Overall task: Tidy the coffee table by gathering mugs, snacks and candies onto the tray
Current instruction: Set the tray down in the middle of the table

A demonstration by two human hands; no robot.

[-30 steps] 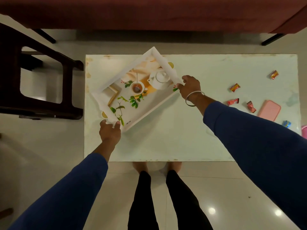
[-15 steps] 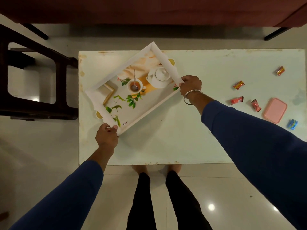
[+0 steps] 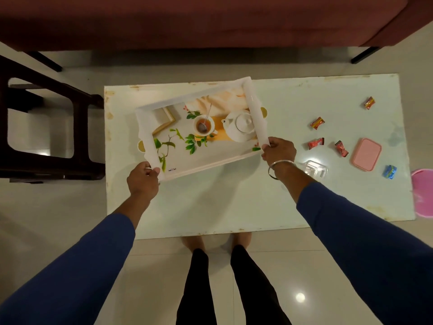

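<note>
A white tray (image 3: 254, 106) printed with a teapot, a teacup and leaves lies on the left half of the pale coffee table (image 3: 234, 202). My left hand (image 3: 143, 178) grips its near left corner. My right hand (image 3: 278, 151), with a metal bangle on the wrist, grips its near right corner. To the right lie several wrapped candies: red ones (image 3: 317, 123), (image 3: 315, 143), (image 3: 341, 148), an orange one (image 3: 369, 103) and a blue one (image 3: 390, 171). A clear glass mug (image 3: 314, 168) lies next to my right wrist. Nothing real rests in the tray.
A pink lidded box (image 3: 366, 154) sits among the candies. A pink round thing (image 3: 424, 193) shows at the table's right edge. A dark wooden stool (image 3: 46, 127) stands left of the table, a maroon sofa (image 3: 210, 19) behind it. My legs stand at the front edge.
The tray has turned clockwise, from steeply diagonal to nearly square with the table, and shifted right with both hands on its corners. The view has moved, bringing the glass mug into sight.
</note>
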